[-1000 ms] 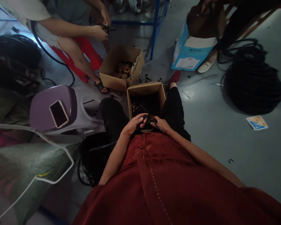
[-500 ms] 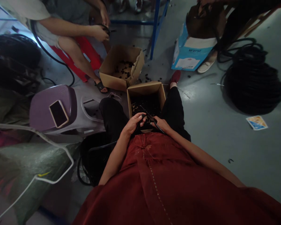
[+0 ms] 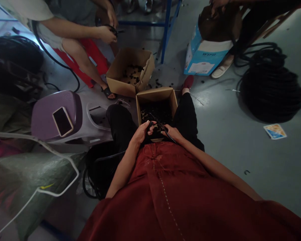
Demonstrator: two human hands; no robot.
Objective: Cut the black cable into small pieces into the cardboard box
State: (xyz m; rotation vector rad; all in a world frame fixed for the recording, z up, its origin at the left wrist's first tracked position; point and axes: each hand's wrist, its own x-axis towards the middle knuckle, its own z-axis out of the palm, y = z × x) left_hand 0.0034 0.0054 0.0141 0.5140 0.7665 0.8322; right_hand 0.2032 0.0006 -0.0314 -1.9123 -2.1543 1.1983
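My left hand (image 3: 141, 133) is closed on the end of a black rubber strip (image 3: 150, 125), pinched between thumb and fingers. The strip seems to run back under my forearm to a black coil (image 3: 95, 170) at my left side. In my right hand (image 3: 174, 133) is a dark pair of scissors (image 3: 158, 122), its thin blades pointing up and left, close to the strip's end. Both hands are over the near edge of a cardboard box (image 3: 155, 95) between my legs. Small black cut pieces (image 3: 155, 108) lie inside it.
Beyond stands a second cardboard box (image 3: 122, 86) with black bits, near a seated person's hands (image 3: 107, 34). A purple stool (image 3: 42, 115) at left carries a phone (image 3: 63, 122). A blue carton (image 3: 199, 62) and a large black coil (image 3: 271, 90) are at right.
The fingers of my left hand have shifted slightly on the strip, and its black end shows more between them. My right hand and the scissors have barely moved.
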